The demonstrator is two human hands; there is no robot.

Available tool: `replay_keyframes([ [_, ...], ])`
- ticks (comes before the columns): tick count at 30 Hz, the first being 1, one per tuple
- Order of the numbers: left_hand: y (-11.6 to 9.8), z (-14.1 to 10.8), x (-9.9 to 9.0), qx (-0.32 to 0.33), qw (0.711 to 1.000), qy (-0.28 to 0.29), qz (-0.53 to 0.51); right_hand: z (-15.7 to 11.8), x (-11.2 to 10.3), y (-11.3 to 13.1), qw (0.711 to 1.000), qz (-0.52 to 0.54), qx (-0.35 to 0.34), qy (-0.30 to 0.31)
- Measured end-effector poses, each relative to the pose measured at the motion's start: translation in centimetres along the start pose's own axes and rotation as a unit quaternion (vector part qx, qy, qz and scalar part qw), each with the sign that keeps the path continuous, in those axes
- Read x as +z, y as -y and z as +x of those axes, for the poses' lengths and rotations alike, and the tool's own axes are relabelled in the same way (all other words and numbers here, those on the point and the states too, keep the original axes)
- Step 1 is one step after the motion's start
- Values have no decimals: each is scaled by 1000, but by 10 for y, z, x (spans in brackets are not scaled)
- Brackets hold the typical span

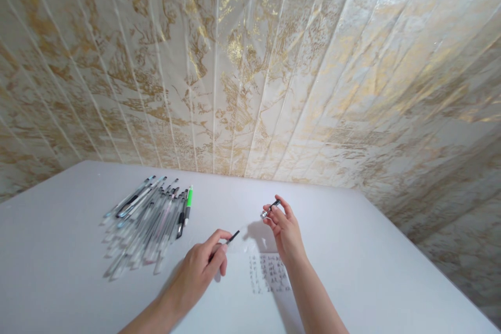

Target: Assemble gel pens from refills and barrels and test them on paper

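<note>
My left hand (204, 261) is closed around a slim pen (234, 237), whose dark end points up and to the right. Most of that pen is hidden inside the hand. Higher and to the right, my right hand (285, 225) pinches a short black and silver pen cap (270, 209) between thumb and fingers, clear of the table. The two pieces are apart. Below the hands lies a white sheet of paper (235, 282) with rows of dark handwriting (270, 274), partly covered by my right forearm.
Left of my hands, a pile of many pens (151, 219) is spread on the white table (344, 250), mostly clear-barrelled. A bright green pen (189, 199) lies at the pile's right edge. Behind the table hangs a creased white and gold covering (235, 88).
</note>
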State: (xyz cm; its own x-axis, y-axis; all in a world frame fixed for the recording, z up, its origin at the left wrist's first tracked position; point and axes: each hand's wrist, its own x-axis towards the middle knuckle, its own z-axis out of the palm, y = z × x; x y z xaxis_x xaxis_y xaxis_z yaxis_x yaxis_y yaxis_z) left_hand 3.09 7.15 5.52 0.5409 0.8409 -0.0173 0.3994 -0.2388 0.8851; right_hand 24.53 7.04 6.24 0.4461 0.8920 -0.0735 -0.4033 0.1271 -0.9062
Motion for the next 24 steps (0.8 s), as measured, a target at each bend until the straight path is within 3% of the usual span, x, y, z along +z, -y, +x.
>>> replay_keyframes([
  [5,-1,2,1,-5,998,-31,-56,-14,15,-3,988,-66,85,115],
  [10,2,4,3,0,998,-32,-49,-28,35,-15,970,-106,109,190],
  [17,2,3,4,7,999,-27,-22,-30,34,-28,970,-99,127,182],
  [24,-6,2,3,-6,1000,19,6,-35,38,-31,974,-48,161,150],
])
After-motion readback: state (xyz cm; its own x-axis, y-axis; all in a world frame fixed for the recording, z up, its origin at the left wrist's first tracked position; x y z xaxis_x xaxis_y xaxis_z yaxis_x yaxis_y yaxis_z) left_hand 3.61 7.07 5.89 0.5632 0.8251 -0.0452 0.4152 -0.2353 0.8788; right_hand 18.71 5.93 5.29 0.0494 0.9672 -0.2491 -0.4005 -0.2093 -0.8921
